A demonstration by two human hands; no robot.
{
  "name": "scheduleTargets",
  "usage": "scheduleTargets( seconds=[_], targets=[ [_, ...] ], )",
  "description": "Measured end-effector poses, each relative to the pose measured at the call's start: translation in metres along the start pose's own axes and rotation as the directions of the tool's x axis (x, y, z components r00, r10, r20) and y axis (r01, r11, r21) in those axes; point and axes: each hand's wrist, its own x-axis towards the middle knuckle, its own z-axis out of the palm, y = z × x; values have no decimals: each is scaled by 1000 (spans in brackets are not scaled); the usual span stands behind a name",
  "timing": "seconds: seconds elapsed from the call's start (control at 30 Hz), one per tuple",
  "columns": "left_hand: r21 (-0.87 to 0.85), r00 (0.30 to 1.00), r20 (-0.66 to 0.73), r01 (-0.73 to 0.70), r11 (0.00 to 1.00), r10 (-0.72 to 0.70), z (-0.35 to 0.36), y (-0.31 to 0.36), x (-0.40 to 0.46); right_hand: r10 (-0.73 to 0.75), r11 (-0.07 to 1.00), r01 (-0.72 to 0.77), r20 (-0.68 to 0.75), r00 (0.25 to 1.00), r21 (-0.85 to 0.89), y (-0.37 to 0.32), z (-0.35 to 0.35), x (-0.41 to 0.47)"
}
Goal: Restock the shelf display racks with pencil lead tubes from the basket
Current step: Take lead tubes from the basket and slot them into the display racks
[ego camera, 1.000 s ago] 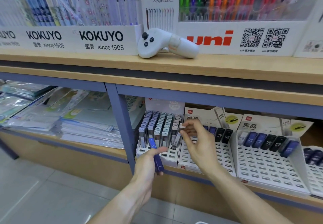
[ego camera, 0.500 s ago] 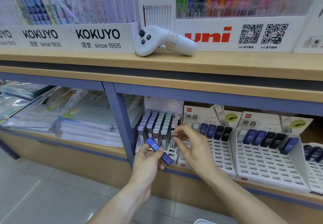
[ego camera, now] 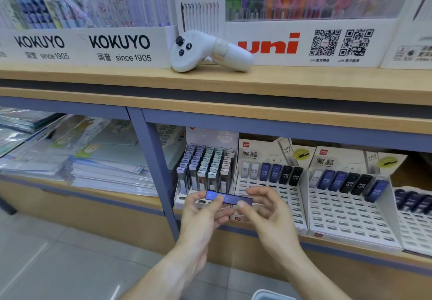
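While both hands meet at about six o'clock in the view, the left hand pinches one end of a blue pencil lead tube and the right hand pinches the other, holding it level just before the lower shelf. Behind it, at twelve o'clock from the tube, a full rack stands packed with upright tubes; at two o'clock a white rack holds a single back row. Farther up, a white controller lies on the upper shelf.
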Motion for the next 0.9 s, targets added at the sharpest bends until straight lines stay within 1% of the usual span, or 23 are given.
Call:
scheduleTargets(
  seconds=[0.07,0.17,0.3,0.43,0.57,0.67,0.73,0.8,0.9],
  targets=[
    [23,996,73,47,999,-48,8,-6,-4,30,996,-23,-79,996,89,-1,-10,-3],
    [92,983,167,67,994,-81,20,-11,-10,85,983,-58,-156,984,173,-6,-22,2],
    [204,978,182,66,977,-104,31,-19,-10,112,971,-65,-198,974,229,-16,-32,10],
    [300,971,209,51,952,-118,37,-25,-6,117,969,-65,-212,970,238,-25,-39,16],
    [328,961,245,41,944,-127,40,-27,-3,111,976,-64,-219,969,210,-27,-43,18],
    [274,963,244,48,961,-117,43,-27,2,103,978,-57,-226,969,201,-24,-47,22],
    [264,964,237,51,963,-116,44,-27,5,82,987,-47,-230,970,154,-22,-49,24],
    [299,971,213,43,953,-111,45,-31,7,24,995,1,-256,966,96,-21,-51,28],
    [401,985,159,-8,916,-62,46,-38,12,-139,990,132,-306,942,-42,-21,-59,42]
  ],
)
